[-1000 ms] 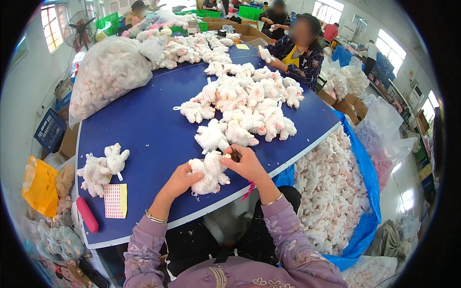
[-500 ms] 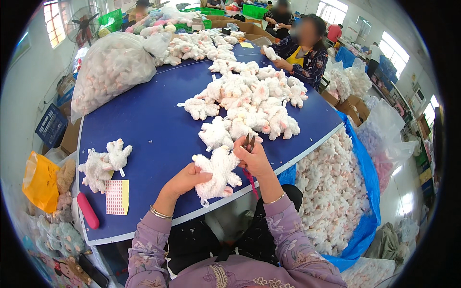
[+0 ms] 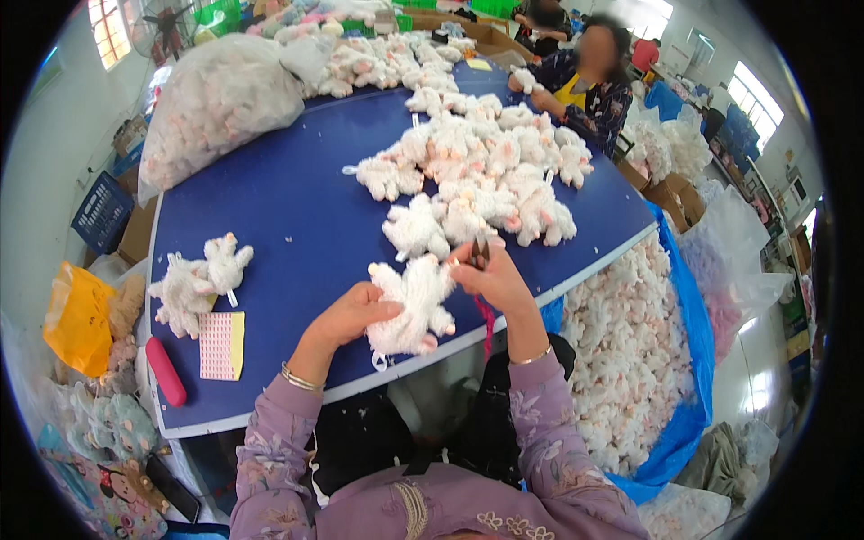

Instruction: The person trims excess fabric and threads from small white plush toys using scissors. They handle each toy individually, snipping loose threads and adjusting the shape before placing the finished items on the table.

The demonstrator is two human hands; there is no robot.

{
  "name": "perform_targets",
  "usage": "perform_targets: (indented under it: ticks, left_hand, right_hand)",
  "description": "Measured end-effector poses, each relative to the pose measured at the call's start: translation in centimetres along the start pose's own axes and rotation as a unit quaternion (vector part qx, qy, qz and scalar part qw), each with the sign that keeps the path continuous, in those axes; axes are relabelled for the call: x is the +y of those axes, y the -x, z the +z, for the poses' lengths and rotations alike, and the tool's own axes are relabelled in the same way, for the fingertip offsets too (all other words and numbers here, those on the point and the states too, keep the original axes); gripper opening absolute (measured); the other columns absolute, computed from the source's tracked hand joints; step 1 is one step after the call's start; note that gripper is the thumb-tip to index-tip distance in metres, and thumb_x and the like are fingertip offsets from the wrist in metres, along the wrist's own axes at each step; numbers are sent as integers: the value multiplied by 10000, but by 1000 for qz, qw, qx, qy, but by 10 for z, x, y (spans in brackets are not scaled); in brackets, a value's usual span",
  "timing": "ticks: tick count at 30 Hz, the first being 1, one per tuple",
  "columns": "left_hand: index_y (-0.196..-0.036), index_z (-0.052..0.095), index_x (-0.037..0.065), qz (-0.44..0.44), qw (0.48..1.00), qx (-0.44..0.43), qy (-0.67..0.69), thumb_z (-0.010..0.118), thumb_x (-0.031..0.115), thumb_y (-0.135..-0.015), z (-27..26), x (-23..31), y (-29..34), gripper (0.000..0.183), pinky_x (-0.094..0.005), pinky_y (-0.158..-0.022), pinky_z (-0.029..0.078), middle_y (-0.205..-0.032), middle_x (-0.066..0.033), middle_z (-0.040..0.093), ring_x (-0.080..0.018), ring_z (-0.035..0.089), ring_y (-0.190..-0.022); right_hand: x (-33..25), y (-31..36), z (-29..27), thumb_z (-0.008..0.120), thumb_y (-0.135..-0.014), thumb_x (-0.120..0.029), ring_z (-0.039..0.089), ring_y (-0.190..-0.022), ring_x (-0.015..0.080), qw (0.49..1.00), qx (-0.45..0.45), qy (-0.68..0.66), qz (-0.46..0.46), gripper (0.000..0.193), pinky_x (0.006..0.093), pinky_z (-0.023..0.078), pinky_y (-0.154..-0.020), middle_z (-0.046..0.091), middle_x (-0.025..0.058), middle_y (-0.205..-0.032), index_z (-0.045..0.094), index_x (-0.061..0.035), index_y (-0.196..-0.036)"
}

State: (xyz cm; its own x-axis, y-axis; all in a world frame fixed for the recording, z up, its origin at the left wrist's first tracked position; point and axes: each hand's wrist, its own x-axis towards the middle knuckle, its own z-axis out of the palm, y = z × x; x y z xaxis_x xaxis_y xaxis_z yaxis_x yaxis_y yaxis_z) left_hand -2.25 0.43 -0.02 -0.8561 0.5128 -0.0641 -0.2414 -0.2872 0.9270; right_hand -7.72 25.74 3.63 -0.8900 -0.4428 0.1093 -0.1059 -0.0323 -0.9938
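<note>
A small white plush toy (image 3: 412, 306) with pink patches hangs over the near edge of the blue table, a white loop at its lower end. My left hand (image 3: 356, 313) is closed on its left side, thumb on top. My right hand (image 3: 493, 279) holds small dark thread snips (image 3: 481, 255), blades pointing up and away, with a bright pink strip (image 3: 487, 326) trailing below. The fingertips of that hand also pinch the toy's upper right limb. Just beyond lies a heap of similar plush toys (image 3: 468, 162).
At the left are two plush toys (image 3: 184, 292), a sticker sheet (image 3: 221, 346) and a pink oblong case (image 3: 166, 371). A full plastic bag (image 3: 220, 108) stands far left. Right of the table, a blue-lined sack (image 3: 630, 360) is full of toys. A co-worker (image 3: 585, 90) sits at the far right.
The view has shifted slightly, so the table's things sit a little differently in it. Both hands keep their hold on the toy, which has turned a little.
</note>
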Motion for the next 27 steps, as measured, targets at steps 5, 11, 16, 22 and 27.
perform_targets:
  ticks: [5, 11, 16, 22, 27]
  left_hand:
    - [-1168, 578, -62, 28, 995, 55, 77, 595, 176, -927, 0, -4, -11, 339, -299, -817, 522, -1053, -91, 664, -152, 651, -913]
    - [-1169, 576, -45, 118, 975, 136, 129, 535, 173, -963, 0, -3, -17, 302, -307, -859, 501, -1104, -104, 648, -158, 640, -967]
    - [-1170, 575, -52, 123, 975, 129, 129, 539, 177, -963, -3, -5, -15, 310, -309, -883, 489, -1115, -105, 645, -161, 627, -1004]
    - [-1158, 583, -41, 125, 977, 119, 126, 540, 185, -963, -4, -7, -15, 301, -306, -867, 495, -1102, -97, 650, -160, 632, -987]
    - [-1260, 515, 0, 143, 971, 137, 132, 483, 232, -983, -14, -5, -14, 362, -350, -926, 481, -1207, -92, 609, -197, 606, -1087]
  right_hand:
    - [12, -11, 17, 654, -877, -150, 503, -641, 46, 993, 115, 23, -26, 198, 204, 402, -560, 606, -16, -802, 629, 22, -973]
    - [15, -13, 21, 467, -995, -212, 310, -456, 24, 994, 45, -97, 26, 295, 207, 210, -413, 636, 56, -887, 569, 30, -1130]
    - [11, -15, 28, 452, -1000, -257, 314, -471, 23, 989, 33, -138, 26, 328, 197, 219, -422, 640, 63, -909, 570, 23, -1122]
    - [15, -15, 41, 572, -914, -68, 339, -488, 32, 991, 128, -35, 6, 116, 195, 262, -423, 539, -6, -745, 568, -19, -1019]
    - [17, -22, 9, 566, -936, -136, 340, -470, 37, 969, 162, -186, 2, 136, 200, 244, -400, 442, -22, -633, 564, -9, -984]
